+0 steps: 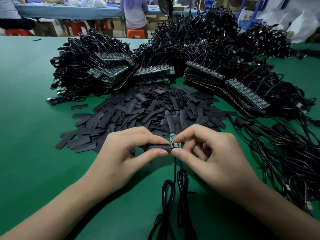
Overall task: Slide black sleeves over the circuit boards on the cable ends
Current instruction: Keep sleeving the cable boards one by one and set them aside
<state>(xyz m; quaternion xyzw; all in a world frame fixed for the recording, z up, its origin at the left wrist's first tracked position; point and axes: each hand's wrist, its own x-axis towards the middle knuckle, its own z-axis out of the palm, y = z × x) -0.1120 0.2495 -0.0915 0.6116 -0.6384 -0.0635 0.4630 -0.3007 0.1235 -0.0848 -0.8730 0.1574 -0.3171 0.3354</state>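
Circuit board (174,141): green, held over the near middle of the table (26,118), touching the sleeve's end.
Sleeve (158,147): black, pinched by the left hand (124,153).
Right hand (213,153): fingertips pinch the board.
Cables (175,168): 2 black loops trailing toward the person.
Loose sleeves (147,108): heaped just behind the hands.
Cable bundles (152,73): piled beyond.

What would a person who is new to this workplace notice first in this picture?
First, the two hands at the front centre: the left hand pinches a black sleeve and the right hand pinches a small circuit board at its end. Behind them a wide pile of loose sleeves lies on the green table, and beyond it rise heaps of black cables with stacked boards.
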